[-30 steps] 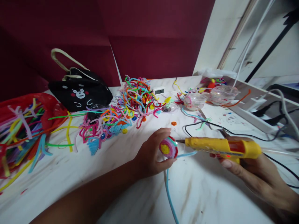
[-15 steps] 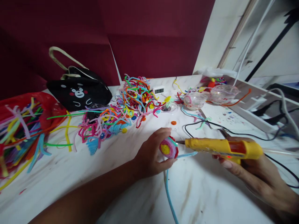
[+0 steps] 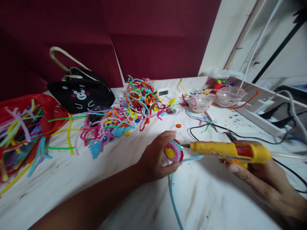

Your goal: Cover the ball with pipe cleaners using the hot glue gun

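Between the thumb and fingers of my left hand (image 3: 153, 156) is a round coil of pipe cleaners (image 3: 173, 152), with a yellow centre, lilac around it, and red and green at the edge. My right hand (image 3: 266, 179) is closed around a yellow hot glue gun (image 3: 227, 152), whose small red light is lit. The gun's metal nozzle points left and comes up to the coil's right edge; I cannot tell whether they touch. A light blue pipe cleaner (image 3: 174, 201) runs from beneath the coil toward me across the table.
A heap of colourful pipe cleaners (image 3: 139, 95) lies at the back, beside a black bag (image 3: 81, 92). More fill a red plastic bag (image 3: 55, 110) at left. Clear plastic containers (image 3: 200, 103), a black cord (image 3: 240, 135) and a white tray (image 3: 261, 119) are at right.
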A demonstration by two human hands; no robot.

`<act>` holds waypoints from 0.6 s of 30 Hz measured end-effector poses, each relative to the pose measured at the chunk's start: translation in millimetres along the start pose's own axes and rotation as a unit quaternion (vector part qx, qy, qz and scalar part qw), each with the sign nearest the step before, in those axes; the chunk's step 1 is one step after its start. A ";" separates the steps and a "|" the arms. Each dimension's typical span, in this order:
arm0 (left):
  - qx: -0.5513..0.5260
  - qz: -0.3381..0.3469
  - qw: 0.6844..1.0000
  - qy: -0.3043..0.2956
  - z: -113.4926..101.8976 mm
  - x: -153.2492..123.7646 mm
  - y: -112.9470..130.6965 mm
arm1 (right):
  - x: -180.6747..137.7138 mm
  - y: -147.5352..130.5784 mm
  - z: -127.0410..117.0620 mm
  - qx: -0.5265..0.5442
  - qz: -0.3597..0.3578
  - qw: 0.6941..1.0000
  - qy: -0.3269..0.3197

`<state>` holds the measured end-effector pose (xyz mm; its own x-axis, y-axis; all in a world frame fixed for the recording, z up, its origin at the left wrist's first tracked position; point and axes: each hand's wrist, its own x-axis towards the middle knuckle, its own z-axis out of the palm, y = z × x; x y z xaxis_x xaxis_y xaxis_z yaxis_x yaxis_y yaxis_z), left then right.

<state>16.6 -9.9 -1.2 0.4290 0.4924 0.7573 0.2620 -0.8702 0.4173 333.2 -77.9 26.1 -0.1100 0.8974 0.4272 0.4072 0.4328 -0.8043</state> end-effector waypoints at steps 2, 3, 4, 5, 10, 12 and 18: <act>0.004 -0.004 1.000 -0.001 -0.1 -0.7 0.1 | 0.4 -1.0 0.3 0.000 -0.013 1.000 0.003; 0.004 -0.006 1.000 -0.001 0.0 -1.0 0.1 | 0.2 -1.2 0.4 0.000 -0.018 1.000 0.003; 0.005 -0.008 1.000 -0.001 0.1 -1.1 0.1 | -0.4 -1.0 0.4 0.000 -0.018 1.000 0.001; 0.004 -0.009 1.000 -0.001 0.3 -1.2 0.0 | -1.3 -0.5 0.2 0.001 -0.016 1.000 -0.002; 0.006 -0.007 1.000 0.003 1.2 -0.7 -0.4 | -5.2 2.8 -1.8 -0.015 0.010 1.000 -0.007; 0.011 -0.010 1.000 0.005 1.1 -0.5 -0.4 | -4.3 1.8 -2.3 -0.026 0.007 1.000 0.001; 0.010 -0.008 1.000 0.003 -0.2 -0.7 0.3 | -7.1 2.3 -2.6 -0.020 0.014 1.000 0.005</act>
<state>16.2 -10.4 -1.5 0.4196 0.5069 0.7530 0.2859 -0.8612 0.4203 337.3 -83.5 22.3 -0.0891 0.9086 0.4081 0.4463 0.4027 -0.7992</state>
